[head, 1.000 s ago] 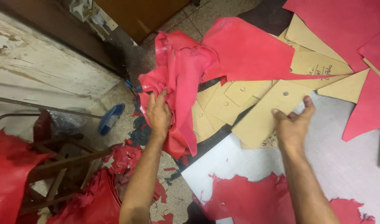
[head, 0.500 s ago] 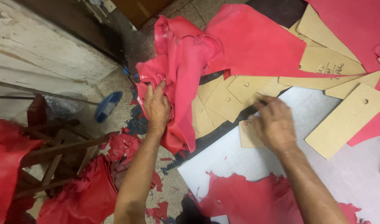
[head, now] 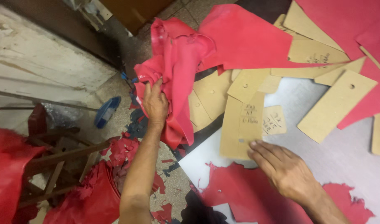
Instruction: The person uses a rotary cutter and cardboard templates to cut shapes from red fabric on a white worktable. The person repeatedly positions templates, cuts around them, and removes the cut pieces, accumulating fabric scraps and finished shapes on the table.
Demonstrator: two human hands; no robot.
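Note:
My left hand (head: 155, 103) grips a crumpled red leather hide (head: 179, 62) that hangs over the table's left edge. My right hand (head: 283, 168) lies flat with fingers spread, its fingertips on the lower end of a long tan cardboard pattern piece (head: 240, 124) on the pale grey table (head: 323, 153). A flat red leather piece (head: 244, 197) with ragged edges lies just under and left of my right hand. A small square cardboard piece (head: 274, 120) with handwriting sits right of the long one.
Several more tan cardboard patterns (head: 337, 105) and red leather sheets (head: 248, 39) cover the table's far side. Left of the table, the floor holds red scraps (head: 123, 151), a blue object (head: 107, 112), a wooden frame (head: 61, 155) and piled red leather (head: 7, 174).
My right hand has pulled back toward me, sliding from the upper patterns down to the long cardboard piece. The left hand keeps its hold on the red hide.

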